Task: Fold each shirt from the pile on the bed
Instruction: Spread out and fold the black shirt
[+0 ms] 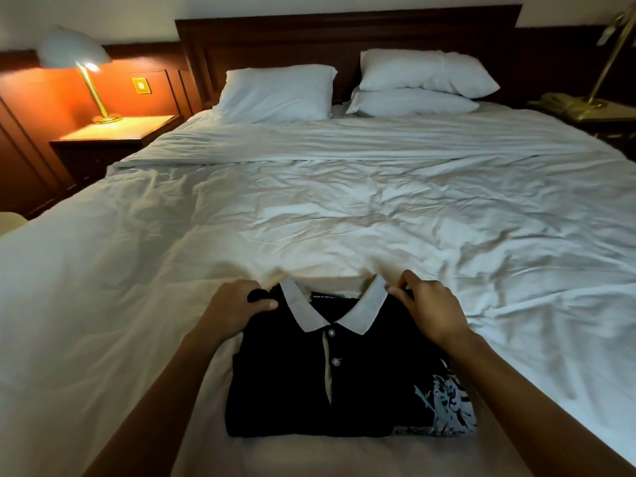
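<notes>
- Wrinkled white bedding covers the bed (378, 218) before us, in a dim room with dark wood panelling.
- Our left hand (237, 309) grips the polo (292, 383) at the shoulder on our left. The thumb lies on top of the black cloth and the fingers curl round its edge.
- Our right hand (430, 309) pinches the other shoulder, its fingertips just beside the collar (311, 316).
- We keep the two hands apart, one on each side of the collar, each clamped on the polo.
- We see the polo folded into a rectangle, front up, at the near end of the bed between our forearms. The collar is pale and the placket shows two buttons.
- Printed fabric (451, 404) in black and pale blue shows at the polo's near right corner; we cannot tell whether it is a separate shirt.
- Just beyond the collar the bedding bunches into a small ridge.
- At the far end we see a left pillow (275, 92) and two stacked pillows (420, 84) against the headboard (344, 32).
- To our left a lit lamp (74, 48) stands on a nightstand (117, 132).
- To our right we make out a brass lamp (607, 63) and a phone (557, 101).
</notes>
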